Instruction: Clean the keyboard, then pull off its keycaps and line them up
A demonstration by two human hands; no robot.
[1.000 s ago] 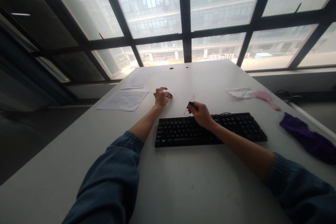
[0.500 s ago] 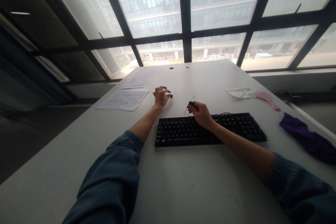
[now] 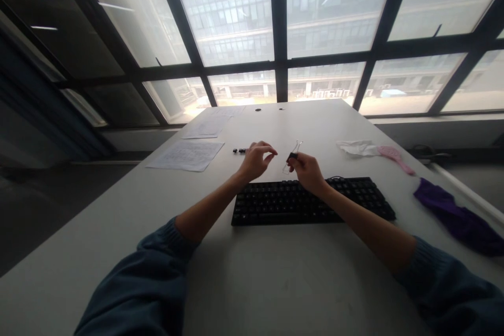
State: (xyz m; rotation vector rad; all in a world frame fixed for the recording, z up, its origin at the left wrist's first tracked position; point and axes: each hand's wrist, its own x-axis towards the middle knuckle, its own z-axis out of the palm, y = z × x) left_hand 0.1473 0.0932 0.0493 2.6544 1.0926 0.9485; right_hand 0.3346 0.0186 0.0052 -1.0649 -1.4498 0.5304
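A black binder clip (image 3: 293, 155) with silver wire handles is pinched in my right hand (image 3: 309, 170), above the far edge of a black keyboard (image 3: 287, 205). The wires stick out above and below the fingers. To its left, my left hand (image 3: 255, 160) hovers over the table, fingers curved and thumb a little apart from the forefinger, with nothing visible between them. Small black keycaps (image 3: 235, 150) lie in a row just left of that hand, which may hide part of the row.
Written sheets of paper (image 3: 187, 155) lie on the left of the white table (image 3: 244, 273). At the right are a crumpled white tissue (image 3: 356, 148), a pink hairbrush (image 3: 395, 158) and a purple cloth (image 3: 457, 218). Windows (image 3: 326, 79) rise behind the far edge.
My left hand has moved right, away from the small black keycaps, toward the binder clip. My right hand still holds the clip, shifted slightly right. The view has tilted up a little.
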